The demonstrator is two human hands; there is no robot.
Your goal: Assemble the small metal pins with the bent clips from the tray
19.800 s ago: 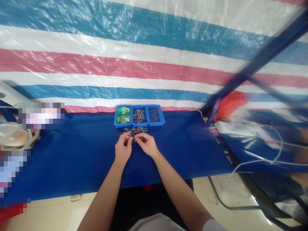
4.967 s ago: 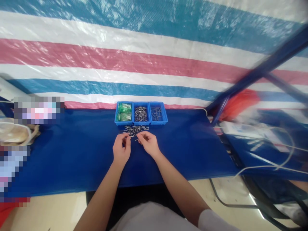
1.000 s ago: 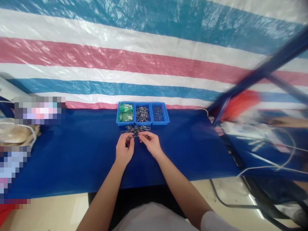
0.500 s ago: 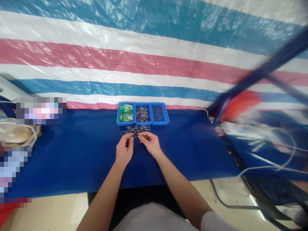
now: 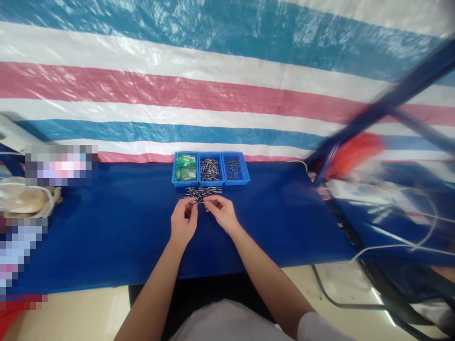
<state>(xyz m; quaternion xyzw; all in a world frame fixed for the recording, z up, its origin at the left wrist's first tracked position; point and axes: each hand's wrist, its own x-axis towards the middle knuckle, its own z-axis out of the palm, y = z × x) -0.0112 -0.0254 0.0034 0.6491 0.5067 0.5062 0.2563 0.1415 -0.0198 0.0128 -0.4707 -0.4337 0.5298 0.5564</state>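
Note:
A pile of thin metal pins (image 5: 203, 192) lies on the blue table in front of three joined blue bins. My left hand (image 5: 184, 220) is at the pile's near left edge, thumb and forefinger pinched. My right hand (image 5: 221, 212) pinches close beside it on the right. A thin metal pin (image 5: 199, 203) spans the gap between both sets of fingertips. The left bin (image 5: 185, 183) holds green-and-clear bags, the middle bin (image 5: 212, 183) many metal pins, and the right bin (image 5: 237, 181) fewer thin pins.
The blue table (image 5: 284, 213) stretches to both sides. A striped plastic sheet (image 5: 213, 90) hangs behind it. At the left edge are a bag (image 5: 30, 199) and blurred-out items. A blue metal frame (image 5: 377, 111), a white cable (image 5: 387, 246) and red plastic (image 5: 359, 151) stand at right.
Both hands stay almost in place at the pile, still pinching. The view has shifted very slightly.

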